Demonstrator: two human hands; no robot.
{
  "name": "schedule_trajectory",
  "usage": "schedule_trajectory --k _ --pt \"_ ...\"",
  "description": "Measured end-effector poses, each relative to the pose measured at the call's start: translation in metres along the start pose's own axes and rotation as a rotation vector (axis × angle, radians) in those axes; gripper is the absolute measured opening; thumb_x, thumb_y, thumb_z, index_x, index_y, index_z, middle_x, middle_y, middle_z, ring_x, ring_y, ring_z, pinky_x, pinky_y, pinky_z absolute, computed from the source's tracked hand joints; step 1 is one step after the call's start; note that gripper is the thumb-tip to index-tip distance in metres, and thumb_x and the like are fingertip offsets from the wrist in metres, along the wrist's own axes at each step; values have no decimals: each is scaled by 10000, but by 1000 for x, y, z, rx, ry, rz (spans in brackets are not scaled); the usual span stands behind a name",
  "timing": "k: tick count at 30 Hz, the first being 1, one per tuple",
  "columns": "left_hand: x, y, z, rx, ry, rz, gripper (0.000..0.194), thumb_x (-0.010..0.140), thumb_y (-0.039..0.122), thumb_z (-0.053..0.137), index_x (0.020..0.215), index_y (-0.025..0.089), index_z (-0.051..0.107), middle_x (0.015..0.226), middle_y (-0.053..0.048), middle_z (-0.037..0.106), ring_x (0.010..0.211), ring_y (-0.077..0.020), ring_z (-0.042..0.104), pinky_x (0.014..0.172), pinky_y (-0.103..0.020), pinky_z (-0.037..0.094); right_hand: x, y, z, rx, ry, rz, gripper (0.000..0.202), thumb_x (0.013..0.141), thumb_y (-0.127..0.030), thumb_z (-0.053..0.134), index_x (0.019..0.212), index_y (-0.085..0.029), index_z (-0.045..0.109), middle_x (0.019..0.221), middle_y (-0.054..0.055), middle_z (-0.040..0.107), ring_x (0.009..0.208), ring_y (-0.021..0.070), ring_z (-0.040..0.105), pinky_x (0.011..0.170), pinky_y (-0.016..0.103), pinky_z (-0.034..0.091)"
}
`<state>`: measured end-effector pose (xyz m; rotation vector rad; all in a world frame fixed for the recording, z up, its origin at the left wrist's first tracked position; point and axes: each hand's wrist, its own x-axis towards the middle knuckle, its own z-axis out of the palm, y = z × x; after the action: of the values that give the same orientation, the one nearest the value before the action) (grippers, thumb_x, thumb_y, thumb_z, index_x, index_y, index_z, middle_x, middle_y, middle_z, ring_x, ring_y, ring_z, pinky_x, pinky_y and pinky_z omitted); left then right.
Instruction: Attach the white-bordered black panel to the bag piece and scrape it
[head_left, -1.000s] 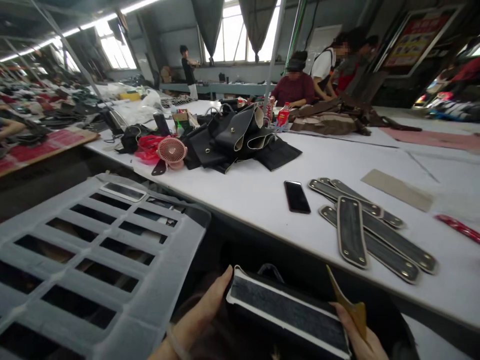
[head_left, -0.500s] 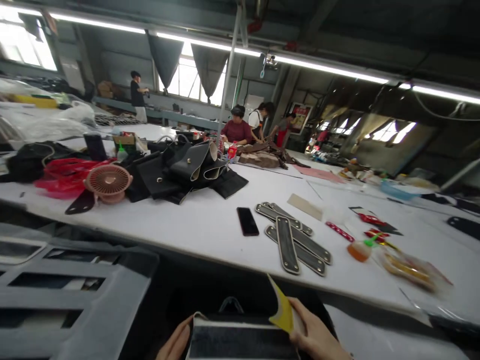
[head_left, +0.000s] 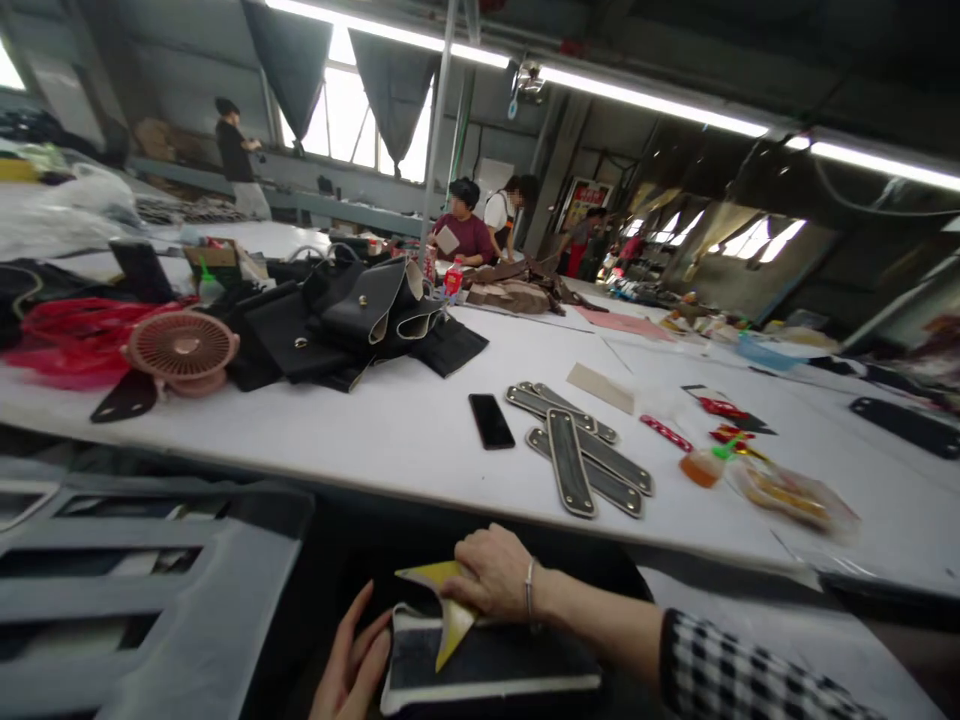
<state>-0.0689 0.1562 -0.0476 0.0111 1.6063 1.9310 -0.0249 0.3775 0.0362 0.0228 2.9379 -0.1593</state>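
A dark, flat leather-like piece (head_left: 517, 660) with pale edges lies low in front of me, below the table edge. My right hand (head_left: 491, 575) is closed on a bent yellow sheet (head_left: 457, 632) with pointed corners, over the upper left part of the dark piece. Its exact material I cannot tell. At the piece's left end is my left hand (head_left: 351, 660), fingers apart, the tips by the pale edge; whether they press on it is unclear. Several dark strips with pale borders and rivets (head_left: 571, 465) lie overlapped on the table beyond, beside a phone (head_left: 491, 421).
The white table (head_left: 360, 440) carries black leather pieces (head_left: 352, 310), a pink fan (head_left: 181, 348), a red plastic bag (head_left: 67, 340) and an orange-filled bottle (head_left: 703, 467). A grey slotted panel (head_left: 255, 590) stands at left. Several people work farther back.
My right hand has moved left with the yellow sheet, from the piece's right end to its upper left. My left hand's fingers have spread. The view has shifted slightly.
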Motion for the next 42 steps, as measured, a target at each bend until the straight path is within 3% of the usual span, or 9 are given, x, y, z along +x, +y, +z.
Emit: schedule_trajectory --k 6,10,14,20,25,30,35,39,42 --pt "-13 18 1 -80 -73 24 953 797 515 641 1499 246 55 1398 -139 489 1227 -258 527 1019 -340 431 44 -5 -5 31 -17 -285 475 940 -561 373 758 -183 594 807 50 665 791 184 572 685 334 301" --pt "-16 12 5 -129 -29 82 893 843 469 604 1489 339 1 1534 -112 276 1251 -248 506 1058 -354 394 63 -10 -9 12 3 -410 454 957 -512 361 722 -183 568 779 45 652 757 169 535 707 348 285" --pt "-17 12 10 -61 19 143 823 871 416 578 1492 355 42 1581 -75 147 1334 -246 408 1100 -350 346 76 -11 -13 -11 53 -547 442 962 -490 351 709 -186 549 757 37 640 738 161 500 716 354 270" --pt "-20 23 12 235 83 175 661 889 400 536 1474 241 273 1541 -71 290 1393 -241 308 1163 -389 245 101 -15 -20 6 140 -798 441 957 -475 372 660 -187 526 684 20 614 688 151 448 690 354 242" --pt "-25 25 10 537 101 157 488 911 388 497 1387 293 446 1454 -20 441 1387 -223 325 1196 -456 56 118 -23 -21 13 138 -970 453 950 -483 382 643 -185 531 645 25 604 666 151 435 677 364 220" --pt "-27 31 11 727 88 195 450 933 392 459 1381 379 419 1436 28 455 1367 -211 363 1187 -501 17 126 -28 -21 -6 157 -1071 458 954 -459 375 626 -180 532 628 29 606 650 148 431 673 372 205" --pt "-31 40 13 851 101 254 435 928 374 481 1362 356 460 1386 9 519 1361 -235 373 1180 -510 -9 130 -30 -22 -33 156 -1130 470 958 -455 362 620 -183 544 613 20 605 623 145 423 660 368 202" --pt "-33 47 15 845 91 306 404 928 341 480 1331 338 509 1336 -7 569 1365 -255 364 1165 -528 -67 132 -30 -19 -33 143 -1154 475 955 -438 366 605 -182 562 596 30 614 611 146 436 654 380 202" --pt "-32 53 17 802 60 262 419 928 361 476 1346 335 490 1349 -3 559 1347 -245 394 1163 -503 -99 132 -25 -14 -21 127 -1118 480 948 -440 383 593 -180 572 592 33 626 602 142 450 653 380 209"
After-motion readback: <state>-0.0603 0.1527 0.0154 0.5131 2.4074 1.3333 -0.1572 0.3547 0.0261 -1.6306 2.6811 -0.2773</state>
